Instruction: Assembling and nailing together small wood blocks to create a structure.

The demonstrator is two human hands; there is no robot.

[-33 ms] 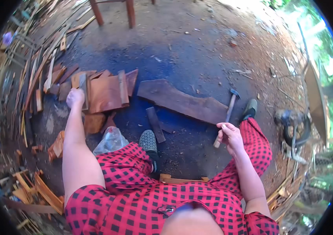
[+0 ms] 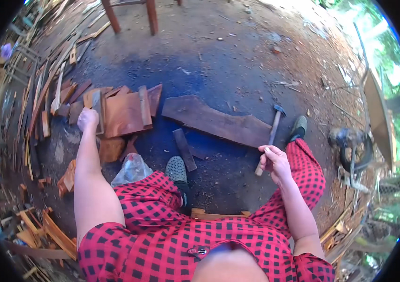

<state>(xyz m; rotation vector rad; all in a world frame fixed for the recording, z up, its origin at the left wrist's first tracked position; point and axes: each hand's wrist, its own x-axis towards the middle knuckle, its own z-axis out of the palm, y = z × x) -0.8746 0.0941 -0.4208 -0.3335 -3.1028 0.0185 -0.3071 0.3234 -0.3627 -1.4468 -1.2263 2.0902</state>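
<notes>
My left hand (image 2: 88,119) reaches out to a pile of wood pieces and is closed at the near edge of a narrow wooden strip (image 2: 98,109). Its fingers face away, so what they grip is hidden. Beside it lies a wide reddish-brown board (image 2: 123,113) with another narrow strip (image 2: 144,106) on top. Above my right knee, my right hand (image 2: 276,163) is closed in a pinch; anything between thumb and finger is too small to name. Behind that hand a hammer (image 2: 275,128) lies on the ground, its head pointing away, next to a long dark curved plank (image 2: 214,121).
A short dark wood piece (image 2: 184,149) lies near my shoe (image 2: 176,168). A clear plastic bag (image 2: 132,169) rests by my left knee. Wood scraps (image 2: 45,230) are heaped at left. Stool legs (image 2: 152,18) stand ahead; a wheel (image 2: 357,152) is at right.
</notes>
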